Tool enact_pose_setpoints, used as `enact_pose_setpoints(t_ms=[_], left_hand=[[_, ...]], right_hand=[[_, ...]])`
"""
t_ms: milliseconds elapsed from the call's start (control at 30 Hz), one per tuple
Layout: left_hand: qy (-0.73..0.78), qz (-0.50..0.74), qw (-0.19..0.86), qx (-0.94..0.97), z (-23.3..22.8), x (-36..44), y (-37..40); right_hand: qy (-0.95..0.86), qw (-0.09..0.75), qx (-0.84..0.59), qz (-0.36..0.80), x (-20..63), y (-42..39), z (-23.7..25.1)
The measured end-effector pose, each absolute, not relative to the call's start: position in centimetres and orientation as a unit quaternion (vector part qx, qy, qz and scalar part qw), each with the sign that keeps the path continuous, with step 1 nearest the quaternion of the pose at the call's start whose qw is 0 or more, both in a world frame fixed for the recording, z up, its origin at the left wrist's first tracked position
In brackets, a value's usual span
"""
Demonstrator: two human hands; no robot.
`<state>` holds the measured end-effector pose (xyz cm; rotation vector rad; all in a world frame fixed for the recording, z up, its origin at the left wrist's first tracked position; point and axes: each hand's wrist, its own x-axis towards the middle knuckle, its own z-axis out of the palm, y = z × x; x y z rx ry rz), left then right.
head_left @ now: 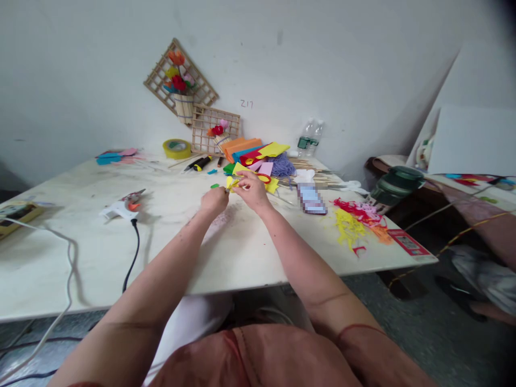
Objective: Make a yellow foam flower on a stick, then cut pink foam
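Soft light lays faint shadows on the bench (97, 263); the floor (427, 333) is dim; the upper-right corner darkens; the edges stretch; pixelation masks the phone (311, 199).

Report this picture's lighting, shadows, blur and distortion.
Head view: dull, diffuse light, with a soft shadow beside the thin white cable on the pale tabletop. Head view: upper-right corner darkened; bare forearms look stretched toward the bottom edge. Head view: blocky pixelation covers the dark-edged rectangular phone; detail is soft at the bare left hand and bare right hand.
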<state>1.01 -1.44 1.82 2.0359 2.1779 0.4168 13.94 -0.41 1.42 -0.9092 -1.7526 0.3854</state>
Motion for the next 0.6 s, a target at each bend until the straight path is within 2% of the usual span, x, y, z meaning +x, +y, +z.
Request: enact_pose_setpoints(t_ms=[300, 600], left_hand=[[0.739, 0.144, -0.017, 0.657, 1.1, 1.2, -1.3], [0.700, 0.155, 0.042, 0.696, 0.4, 0.7, -0.9]], right_hand=[[-0.687, 0.564, -0.414, 0.196, 12.9, -0.3, 0.6], [-0.711, 0.548, -0.412, 0.154, 13.1, -0.4, 0.5]])
